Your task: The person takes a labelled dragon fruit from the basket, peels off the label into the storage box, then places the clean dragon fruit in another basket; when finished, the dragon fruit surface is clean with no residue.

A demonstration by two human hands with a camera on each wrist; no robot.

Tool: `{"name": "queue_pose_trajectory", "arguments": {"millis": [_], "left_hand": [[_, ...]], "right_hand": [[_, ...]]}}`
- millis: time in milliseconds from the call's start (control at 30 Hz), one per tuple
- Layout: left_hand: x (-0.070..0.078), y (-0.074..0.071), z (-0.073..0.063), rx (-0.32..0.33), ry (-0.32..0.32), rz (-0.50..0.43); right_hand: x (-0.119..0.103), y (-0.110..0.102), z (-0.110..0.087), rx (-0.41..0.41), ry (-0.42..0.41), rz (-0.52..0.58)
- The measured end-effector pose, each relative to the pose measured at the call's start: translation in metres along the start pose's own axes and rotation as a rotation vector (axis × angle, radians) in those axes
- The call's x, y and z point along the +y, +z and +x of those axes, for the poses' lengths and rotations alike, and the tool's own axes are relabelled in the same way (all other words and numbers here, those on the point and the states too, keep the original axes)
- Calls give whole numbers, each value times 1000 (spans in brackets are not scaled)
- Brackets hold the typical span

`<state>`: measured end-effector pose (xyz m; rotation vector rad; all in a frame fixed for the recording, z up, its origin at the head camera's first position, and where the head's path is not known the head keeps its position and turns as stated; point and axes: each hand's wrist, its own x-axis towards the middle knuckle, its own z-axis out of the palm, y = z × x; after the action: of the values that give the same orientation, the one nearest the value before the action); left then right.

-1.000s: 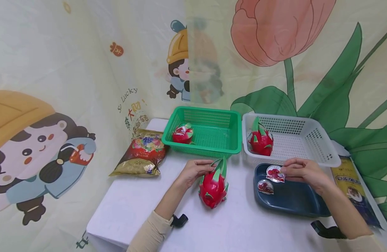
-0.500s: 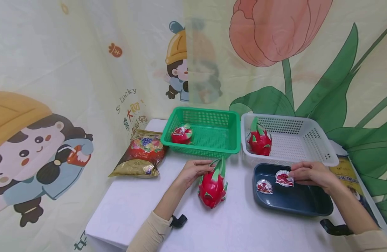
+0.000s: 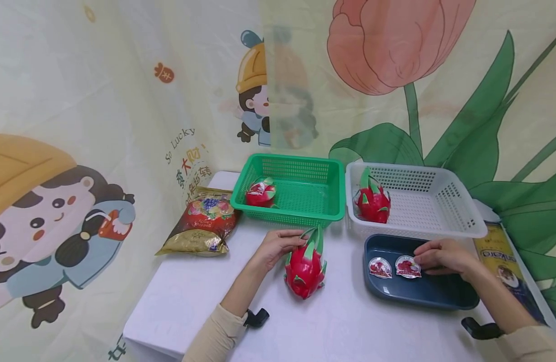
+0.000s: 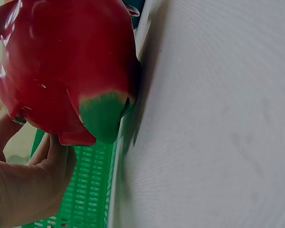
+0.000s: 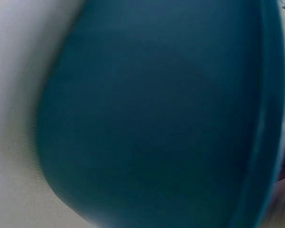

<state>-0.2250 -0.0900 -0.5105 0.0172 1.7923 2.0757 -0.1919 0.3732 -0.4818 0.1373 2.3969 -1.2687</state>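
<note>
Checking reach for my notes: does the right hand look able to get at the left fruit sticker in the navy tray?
Probably yes: the right hand is over the navy tray, and nothing covers the left fruit sticker. Only the right fruit sticker, at its fingertips, lies between them.

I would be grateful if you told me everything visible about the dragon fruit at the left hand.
The dragon fruit is glossy red and plastic-looking, with green-tipped scales and long green leaves at its top. It appears to rest on the white table, leaves pointing toward the green basket, rounded end toward the head camera. The left hand holds it near the leaves. Its underside is hidden.
</note>
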Motion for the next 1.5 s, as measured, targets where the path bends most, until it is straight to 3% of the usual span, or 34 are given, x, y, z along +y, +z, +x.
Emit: {"name": "queue_pose_trajectory", "arguments": {"millis": [467,700,933,1200,1500], "left_hand": [[2,0,0,-10,5,-8],[3,-1,0,-10,5,-2],[2,-1,0,-11,17,3],[2,-2,1,-20,11,-7],[1,-3,-1,-39,11,-5]], "right_hand": [[3,10,4,-14,19,-35],[-3,11,-6,-13,-30,-125],[-15,13,-10,52,-88,-202],[-41,23,-19,94,-218,-147],[-71,44,-20,21,-271,-9]]}}
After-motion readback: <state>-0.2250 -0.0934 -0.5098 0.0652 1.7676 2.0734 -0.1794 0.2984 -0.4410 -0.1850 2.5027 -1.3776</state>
